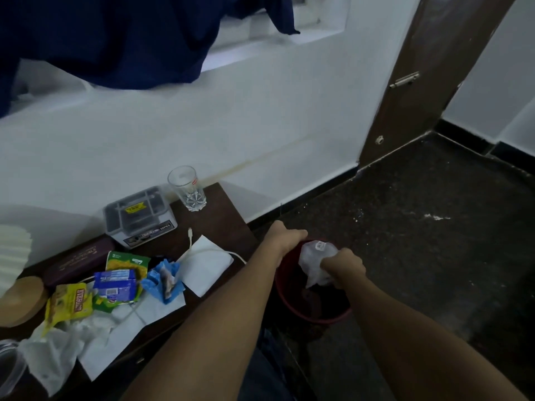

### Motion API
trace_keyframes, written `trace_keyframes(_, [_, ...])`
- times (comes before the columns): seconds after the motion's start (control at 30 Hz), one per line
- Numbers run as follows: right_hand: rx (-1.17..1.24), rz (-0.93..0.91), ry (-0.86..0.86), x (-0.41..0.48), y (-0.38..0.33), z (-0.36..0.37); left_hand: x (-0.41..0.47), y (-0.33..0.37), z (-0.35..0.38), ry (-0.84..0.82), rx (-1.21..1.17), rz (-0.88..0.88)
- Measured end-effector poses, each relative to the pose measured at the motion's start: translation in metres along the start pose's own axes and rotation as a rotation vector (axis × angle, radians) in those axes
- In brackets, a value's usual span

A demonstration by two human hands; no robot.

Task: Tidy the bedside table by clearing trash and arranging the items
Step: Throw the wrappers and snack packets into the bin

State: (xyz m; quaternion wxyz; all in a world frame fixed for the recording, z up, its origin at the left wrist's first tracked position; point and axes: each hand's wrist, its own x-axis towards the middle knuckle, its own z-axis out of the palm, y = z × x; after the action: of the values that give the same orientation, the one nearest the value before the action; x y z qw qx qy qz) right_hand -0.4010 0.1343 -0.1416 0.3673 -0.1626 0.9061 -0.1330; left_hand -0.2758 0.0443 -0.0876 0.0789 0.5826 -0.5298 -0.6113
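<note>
A: Where is the trash?
B: A crumpled white plastic bag (317,260) sits in the mouth of the red bin (312,311) on the floor, just off the desk's right edge. The right hand (344,266) has its fingers closed tight on it; the left hand (285,237) curls over the bin's far rim.
A: And the desk (220,218)?
B: Snack wrappers (115,285) and tissues (58,348) lie along its near edge, a glass (187,188) at the far corner

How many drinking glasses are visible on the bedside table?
1: a clear glass stands upright at the table's back edge, beside the grey box. Others may lie outside the frame.
</note>
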Motion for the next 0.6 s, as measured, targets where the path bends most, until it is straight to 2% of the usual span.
trace_keyframes(0.1, [0.042, 0.066, -0.044, 0.026, 0.003, 0.020, 0.006, -0.008, -0.001, 0.013, 0.017, -0.009])
trace_keyframes(0.2, [0.099, 0.108, -0.005, 0.012, -0.004, 0.021, 0.012, -0.014, -0.008, 0.038, 0.070, -0.001])
trace_keyframes(0.3, [0.053, 0.102, -0.012, 0.008, -0.001, 0.024, 0.015, -0.019, -0.018, 0.047, 0.078, 0.024])
trace_keyframes(0.47, [0.023, -0.009, -0.010, 0.000, -0.001, 0.024, 0.000, -0.014, -0.041, 0.153, 0.134, 0.143])
trace_keyframes(0.6, [0.071, -0.281, 0.112, -0.033, -0.051, 0.019, -0.026, -0.004, -0.080, 0.299, 0.137, 0.267])
